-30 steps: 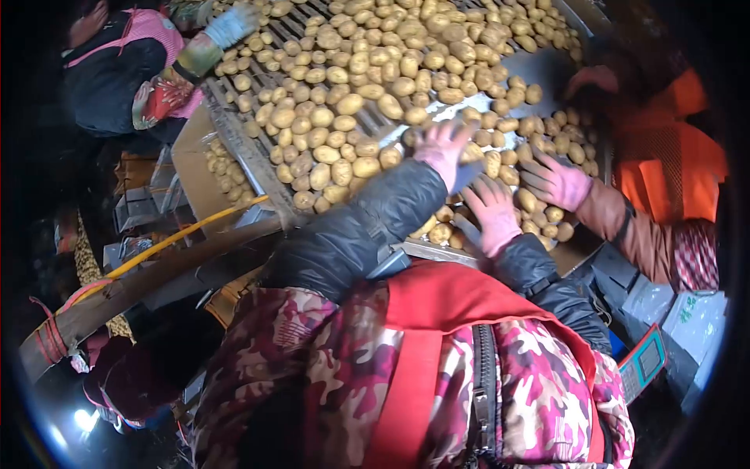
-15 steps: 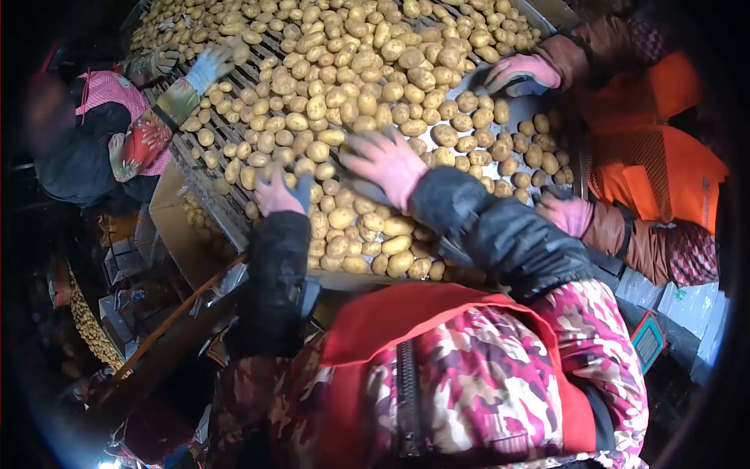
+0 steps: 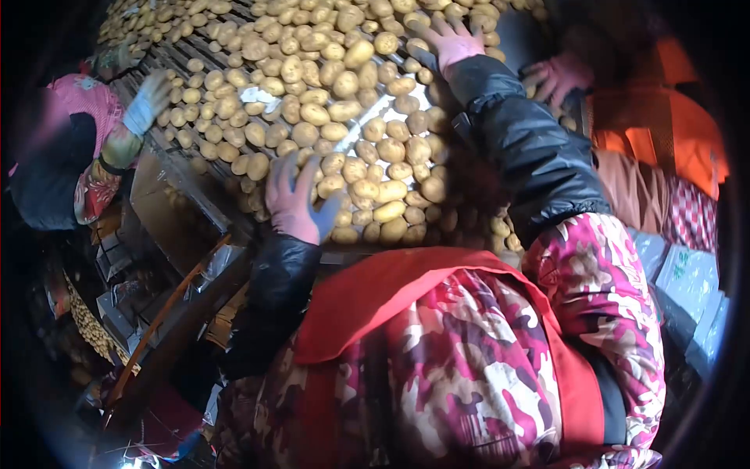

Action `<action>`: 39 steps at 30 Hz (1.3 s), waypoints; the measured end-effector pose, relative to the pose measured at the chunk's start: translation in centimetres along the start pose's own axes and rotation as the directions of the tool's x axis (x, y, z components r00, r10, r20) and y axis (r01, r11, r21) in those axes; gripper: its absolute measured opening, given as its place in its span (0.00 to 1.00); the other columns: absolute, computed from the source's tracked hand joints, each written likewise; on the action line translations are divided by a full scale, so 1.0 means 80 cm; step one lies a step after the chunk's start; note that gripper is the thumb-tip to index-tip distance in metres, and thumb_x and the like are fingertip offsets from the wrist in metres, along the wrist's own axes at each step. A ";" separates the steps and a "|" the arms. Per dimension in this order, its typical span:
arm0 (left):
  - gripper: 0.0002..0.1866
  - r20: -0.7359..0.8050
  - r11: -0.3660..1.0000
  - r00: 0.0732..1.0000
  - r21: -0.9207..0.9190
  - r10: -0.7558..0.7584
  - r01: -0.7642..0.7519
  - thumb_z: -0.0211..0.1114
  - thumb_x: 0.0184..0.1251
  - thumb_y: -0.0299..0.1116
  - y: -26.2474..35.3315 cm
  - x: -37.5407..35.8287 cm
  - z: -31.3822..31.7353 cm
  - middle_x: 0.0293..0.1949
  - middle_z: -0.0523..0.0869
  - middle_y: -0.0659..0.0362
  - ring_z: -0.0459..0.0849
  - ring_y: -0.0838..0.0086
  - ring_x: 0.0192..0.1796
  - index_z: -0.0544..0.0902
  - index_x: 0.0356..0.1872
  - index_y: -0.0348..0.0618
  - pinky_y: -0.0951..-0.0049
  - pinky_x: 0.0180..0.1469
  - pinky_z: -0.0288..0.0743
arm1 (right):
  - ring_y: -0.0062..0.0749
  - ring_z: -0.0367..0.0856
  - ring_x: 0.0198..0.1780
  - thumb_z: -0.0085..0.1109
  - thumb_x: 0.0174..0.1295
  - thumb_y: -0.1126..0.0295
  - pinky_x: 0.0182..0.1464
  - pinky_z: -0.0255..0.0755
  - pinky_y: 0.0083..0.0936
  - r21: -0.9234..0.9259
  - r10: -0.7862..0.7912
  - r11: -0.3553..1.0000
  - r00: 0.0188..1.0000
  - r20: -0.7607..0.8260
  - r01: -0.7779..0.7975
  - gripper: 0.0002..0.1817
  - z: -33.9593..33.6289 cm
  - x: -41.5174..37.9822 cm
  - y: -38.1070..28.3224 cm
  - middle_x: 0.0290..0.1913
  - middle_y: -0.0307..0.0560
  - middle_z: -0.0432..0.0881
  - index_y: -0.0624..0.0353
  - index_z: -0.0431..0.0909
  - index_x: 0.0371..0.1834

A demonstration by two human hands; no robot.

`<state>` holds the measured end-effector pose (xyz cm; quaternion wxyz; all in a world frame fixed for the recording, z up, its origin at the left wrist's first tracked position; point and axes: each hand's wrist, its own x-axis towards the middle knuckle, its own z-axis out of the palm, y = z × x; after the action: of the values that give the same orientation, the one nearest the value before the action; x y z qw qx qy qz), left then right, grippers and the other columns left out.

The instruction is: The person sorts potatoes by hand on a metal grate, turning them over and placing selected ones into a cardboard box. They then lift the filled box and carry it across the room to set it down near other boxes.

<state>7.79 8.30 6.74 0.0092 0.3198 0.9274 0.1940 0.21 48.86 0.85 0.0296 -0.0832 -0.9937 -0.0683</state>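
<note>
Many yellow-brown potatoes (image 3: pixel 315 114) lie spread over a dark slatted surface (image 3: pixel 173 59). My left hand (image 3: pixel 293 199), in a pink glove with grey fingers, rests with fingers spread at the near left part of the potatoes. Farther off at the upper right, my right hand (image 3: pixel 457 43) in a similar glove reaches over the potatoes, its fingers apart. Neither hand holds a potato. A white scrap (image 3: pixel 260 98) lies among the potatoes ahead of my left hand, and a pale surface shows between those near the middle.
At the left, a co-worker's gloved hand (image 3: pixel 146 102) is beside the potatoes. Another co-worker's pink-gloved hand (image 3: pixel 558 76) is close to my right forearm. A cardboard box (image 3: pixel 168 205) stands below the left edge, near an orange bar (image 3: pixel 166 306). Grey plastic packs (image 3: pixel 687 285) are at the right.
My right hand has moved forward and right across the potatoes. My left hand is slightly lower in view. The co-worker's hand at the left has drawn back, and the view has shifted.
</note>
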 end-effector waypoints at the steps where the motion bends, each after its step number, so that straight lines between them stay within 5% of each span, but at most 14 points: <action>1: 0.39 -0.042 0.998 0.998 0.050 -0.046 0.048 0.80 0.55 0.48 -0.001 -0.012 0.004 0.74 0.69 0.44 0.67 0.39 0.74 0.78 0.71 0.51 0.42 0.75 0.64 | 0.40 0.60 0.82 0.48 0.73 0.36 0.76 0.49 0.70 0.006 0.062 0.998 0.998 0.022 -0.062 0.34 -0.007 -0.027 0.004 0.77 0.40 0.72 0.29 0.64 0.81; 4: 0.41 -0.057 0.985 0.989 0.101 -0.136 0.141 0.79 0.57 0.50 -0.013 -0.039 0.028 0.76 0.66 0.42 0.65 0.39 0.75 0.77 0.72 0.53 0.41 0.76 0.63 | 0.50 0.61 0.80 0.50 0.72 0.35 0.78 0.42 0.75 0.239 0.204 0.938 0.957 0.208 -0.252 0.36 -0.005 -0.097 0.001 0.75 0.52 0.74 0.30 0.64 0.80; 12: 0.41 0.029 0.916 0.979 0.358 -0.204 0.180 0.76 0.61 0.51 0.041 -0.022 0.045 0.76 0.68 0.47 0.62 0.35 0.74 0.73 0.76 0.60 0.34 0.73 0.60 | 0.76 0.58 0.77 0.65 0.64 0.45 0.75 0.55 0.71 0.473 -0.162 0.869 0.987 -0.006 0.145 0.36 -0.078 -0.283 -0.121 0.78 0.60 0.65 0.43 0.71 0.75; 13: 0.40 -0.059 0.921 0.991 0.367 -0.120 0.133 0.72 0.58 0.64 0.047 -0.018 0.057 0.73 0.70 0.48 0.63 0.31 0.72 0.78 0.71 0.61 0.28 0.72 0.59 | 0.76 0.58 0.77 0.65 0.64 0.44 0.74 0.57 0.71 0.518 -0.225 0.833 0.974 -0.004 0.194 0.36 -0.081 -0.300 -0.126 0.77 0.60 0.66 0.43 0.72 0.74; 17: 0.39 0.293 0.989 0.945 -0.036 0.147 -0.143 0.70 0.64 0.49 0.089 0.007 0.099 0.76 0.67 0.44 0.62 0.35 0.76 0.70 0.78 0.61 0.30 0.74 0.57 | 0.59 0.62 0.77 0.69 0.58 0.45 0.73 0.58 0.69 0.505 -0.456 0.714 0.869 -0.191 0.485 0.31 -0.060 -0.343 -0.121 0.72 0.54 0.72 0.51 0.80 0.59; 18: 0.39 0.353 0.962 0.930 0.206 0.100 -0.181 0.69 0.64 0.44 0.117 0.010 0.109 0.77 0.66 0.43 0.61 0.36 0.78 0.69 0.78 0.57 0.33 0.77 0.56 | 0.56 0.63 0.77 0.69 0.58 0.47 0.73 0.57 0.70 0.496 -0.483 0.706 0.856 -0.184 0.505 0.29 -0.060 -0.347 -0.118 0.72 0.53 0.72 0.53 0.80 0.56; 20: 0.38 0.272 0.972 0.955 0.166 0.118 -0.168 0.69 0.63 0.38 0.145 0.015 0.102 0.76 0.69 0.43 0.65 0.40 0.77 0.71 0.77 0.53 0.42 0.78 0.59 | 0.54 0.65 0.76 0.67 0.61 0.50 0.74 0.58 0.67 0.438 -0.453 0.773 0.882 -0.126 0.459 0.23 -0.063 -0.351 -0.094 0.71 0.53 0.73 0.46 0.80 0.57; 23: 0.36 0.142 0.890 0.924 -0.354 0.354 -0.287 0.71 0.62 0.36 0.106 0.009 0.109 0.69 0.76 0.41 0.74 0.43 0.70 0.74 0.74 0.50 0.49 0.73 0.69 | 0.53 0.68 0.74 0.65 0.62 0.58 0.74 0.60 0.65 0.308 -0.301 0.891 0.941 -0.154 0.335 0.21 -0.031 -0.329 -0.060 0.70 0.51 0.73 0.44 0.80 0.58; 24: 0.36 0.094 0.881 0.916 -0.327 0.390 -0.342 0.72 0.61 0.34 0.101 0.004 0.101 0.68 0.77 0.41 0.75 0.42 0.69 0.74 0.74 0.49 0.48 0.72 0.69 | 0.53 0.68 0.74 0.64 0.62 0.61 0.74 0.60 0.65 0.156 -0.222 0.965 0.973 0.060 0.210 0.22 -0.045 -0.315 -0.048 0.71 0.52 0.73 0.43 0.79 0.62; 26: 0.37 -0.003 0.855 0.887 -0.263 0.462 -0.446 0.74 0.58 0.32 0.094 -0.009 0.076 0.67 0.77 0.40 0.76 0.42 0.68 0.75 0.72 0.46 0.47 0.72 0.69 | 0.53 0.67 0.75 0.62 0.64 0.61 0.75 0.59 0.60 0.240 0.135 0.957 0.984 0.119 -0.161 0.25 -0.043 -0.305 -0.007 0.72 0.54 0.72 0.44 0.77 0.66; 28: 0.39 -0.084 0.934 0.942 -0.128 0.325 -0.334 0.77 0.54 0.30 0.087 -0.035 0.054 0.65 0.78 0.41 0.77 0.42 0.66 0.75 0.71 0.42 0.46 0.71 0.69 | 0.53 0.70 0.70 0.56 0.70 0.64 0.74 0.59 0.56 0.385 0.237 0.910 0.957 -0.170 -0.157 0.21 -0.029 -0.320 0.030 0.66 0.55 0.74 0.50 0.76 0.65; 31: 0.42 -0.026 0.989 0.991 0.072 0.130 -0.128 0.79 0.54 0.42 0.039 -0.083 0.037 0.71 0.73 0.42 0.68 0.41 0.72 0.75 0.72 0.45 0.43 0.76 0.60 | 0.57 0.70 0.72 0.60 0.71 0.61 0.74 0.62 0.51 0.439 0.121 0.898 0.965 -0.231 -0.008 0.24 -0.052 -0.373 0.035 0.70 0.57 0.73 0.53 0.75 0.69; 36: 0.46 0.237 0.957 0.967 0.249 0.091 -0.151 0.80 0.52 0.56 0.038 -0.105 0.065 0.75 0.68 0.43 0.58 0.40 0.80 0.74 0.75 0.58 0.28 0.76 0.49 | 0.57 0.72 0.70 0.68 0.63 0.67 0.70 0.66 0.52 0.623 -0.050 0.774 0.992 -0.120 0.115 0.26 -0.058 -0.469 -0.021 0.66 0.57 0.75 0.58 0.76 0.65; 39: 0.48 0.171 0.972 0.985 0.229 0.021 -0.060 0.77 0.52 0.64 0.086 -0.050 0.088 0.78 0.62 0.41 0.55 0.39 0.81 0.74 0.75 0.61 0.25 0.76 0.47 | 0.53 0.72 0.69 0.67 0.63 0.61 0.73 0.63 0.57 0.609 -0.219 0.756 0.970 -0.110 0.240 0.25 -0.048 -0.494 -0.024 0.64 0.54 0.77 0.57 0.77 0.63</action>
<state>16.02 13.32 2.32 0.0454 0.3527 0.9329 0.0565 39.00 40.04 1.64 0.0625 0.0543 -0.9632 0.2558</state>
